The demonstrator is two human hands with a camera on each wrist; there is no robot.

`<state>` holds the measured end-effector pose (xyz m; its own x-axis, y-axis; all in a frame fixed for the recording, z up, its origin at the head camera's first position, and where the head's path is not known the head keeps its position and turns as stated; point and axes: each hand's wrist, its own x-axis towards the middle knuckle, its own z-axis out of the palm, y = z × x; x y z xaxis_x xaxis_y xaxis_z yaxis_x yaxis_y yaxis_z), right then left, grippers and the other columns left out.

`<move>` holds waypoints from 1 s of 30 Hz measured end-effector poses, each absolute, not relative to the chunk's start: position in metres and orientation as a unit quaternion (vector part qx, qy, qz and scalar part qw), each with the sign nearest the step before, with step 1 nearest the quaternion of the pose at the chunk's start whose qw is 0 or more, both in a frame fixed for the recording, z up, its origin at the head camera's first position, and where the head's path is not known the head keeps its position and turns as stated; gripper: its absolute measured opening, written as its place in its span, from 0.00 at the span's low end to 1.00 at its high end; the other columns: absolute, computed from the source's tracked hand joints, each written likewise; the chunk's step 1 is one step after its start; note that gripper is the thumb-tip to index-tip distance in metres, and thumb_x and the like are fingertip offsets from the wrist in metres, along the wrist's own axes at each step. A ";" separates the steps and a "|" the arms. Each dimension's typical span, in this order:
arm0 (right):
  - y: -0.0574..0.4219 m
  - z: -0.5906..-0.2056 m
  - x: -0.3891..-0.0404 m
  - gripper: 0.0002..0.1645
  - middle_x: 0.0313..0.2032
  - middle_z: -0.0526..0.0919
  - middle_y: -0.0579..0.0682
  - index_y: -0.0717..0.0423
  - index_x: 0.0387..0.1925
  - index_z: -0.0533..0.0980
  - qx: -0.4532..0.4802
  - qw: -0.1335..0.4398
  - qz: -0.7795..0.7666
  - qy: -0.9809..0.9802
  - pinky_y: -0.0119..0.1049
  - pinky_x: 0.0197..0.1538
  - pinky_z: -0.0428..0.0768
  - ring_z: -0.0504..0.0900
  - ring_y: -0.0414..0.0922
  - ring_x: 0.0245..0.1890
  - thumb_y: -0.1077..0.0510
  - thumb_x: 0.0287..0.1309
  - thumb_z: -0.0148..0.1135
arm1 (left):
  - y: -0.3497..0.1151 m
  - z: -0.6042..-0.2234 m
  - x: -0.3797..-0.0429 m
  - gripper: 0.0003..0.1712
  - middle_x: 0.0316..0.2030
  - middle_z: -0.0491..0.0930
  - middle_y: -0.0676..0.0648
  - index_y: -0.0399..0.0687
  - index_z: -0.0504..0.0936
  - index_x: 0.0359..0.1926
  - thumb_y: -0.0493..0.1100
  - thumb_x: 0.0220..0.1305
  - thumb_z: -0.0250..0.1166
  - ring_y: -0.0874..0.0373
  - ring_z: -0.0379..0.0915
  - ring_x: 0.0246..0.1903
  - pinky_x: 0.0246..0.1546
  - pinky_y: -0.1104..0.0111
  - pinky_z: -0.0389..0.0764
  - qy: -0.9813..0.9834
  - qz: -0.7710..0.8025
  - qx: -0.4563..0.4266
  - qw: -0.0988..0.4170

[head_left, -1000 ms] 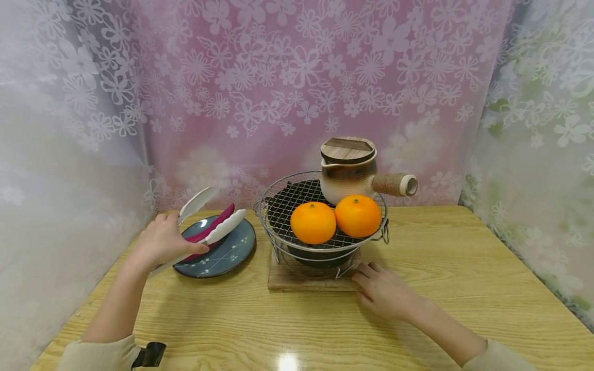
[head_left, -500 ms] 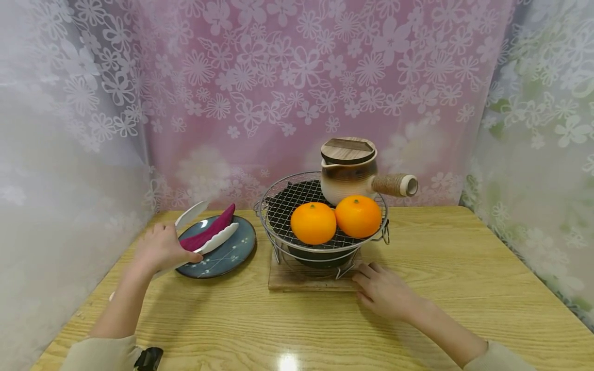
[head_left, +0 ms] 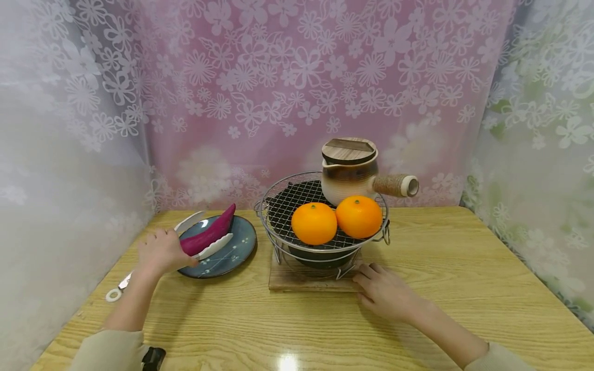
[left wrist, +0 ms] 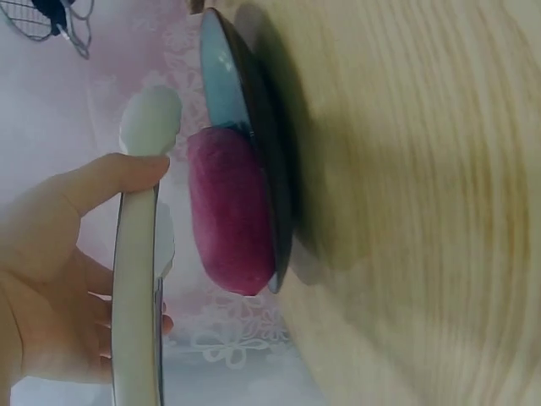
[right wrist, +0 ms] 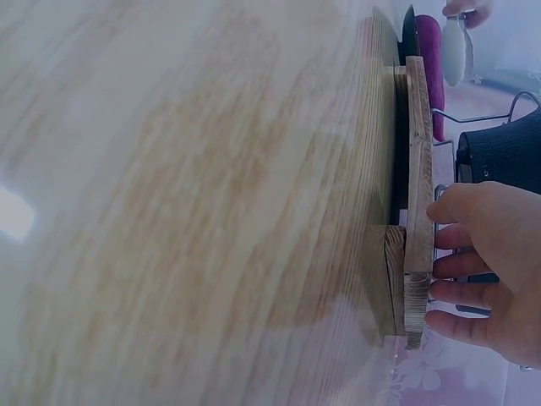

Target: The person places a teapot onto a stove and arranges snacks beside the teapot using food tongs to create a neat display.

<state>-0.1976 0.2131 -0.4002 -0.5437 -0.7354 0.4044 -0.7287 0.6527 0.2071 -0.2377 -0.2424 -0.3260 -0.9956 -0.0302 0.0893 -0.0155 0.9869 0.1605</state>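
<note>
My left hand (head_left: 160, 250) grips a pair of tongs (left wrist: 135, 296) with white scalloped tips, spread apart. The tongs' tips reach over the blue plate (head_left: 240, 250), one on each side of a purple sweet potato (head_left: 209, 234). In the left wrist view the sweet potato lies on the plate, with the tongs overlapping it on one side. My right hand (head_left: 385, 291) rests with its fingertips on the right end of a wooden board (head_left: 297, 283). Its fingers (right wrist: 461, 296) lie fairly straight against the board in the right wrist view.
On the board stands a round wire grill (head_left: 290, 188) over a dark bowl (head_left: 320, 257). Two oranges (head_left: 314, 223) and a lidded clay pot (head_left: 345, 180) with a rope-wrapped handle sit on its mesh. Floral curtains (head_left: 325, 77) hang behind and at both sides of the table (head_left: 431, 247).
The tongs have come down lower around the sweet potato, with the left hand shifting slightly right. Their ringed handle end now shows left of the forearm. The right hand stays put.
</note>
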 end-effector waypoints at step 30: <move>0.214 -0.400 -0.197 0.14 0.39 0.76 0.54 0.58 0.36 0.77 0.414 0.226 -0.012 -0.882 0.43 0.38 0.74 0.74 0.50 0.36 0.56 0.47 0.67 | -0.255 -0.343 -0.243 0.36 0.35 0.69 0.31 0.25 0.70 0.38 0.50 0.36 0.72 0.33 0.64 0.38 0.36 0.45 0.64 -0.997 -0.057 0.034 0.038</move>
<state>-0.1975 0.2145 -0.4004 -0.5548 -0.7352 0.3895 -0.7244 0.6571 0.2084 -0.2429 -0.2548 -0.3434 -0.9948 -0.0716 0.0719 -0.0630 0.9913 0.1154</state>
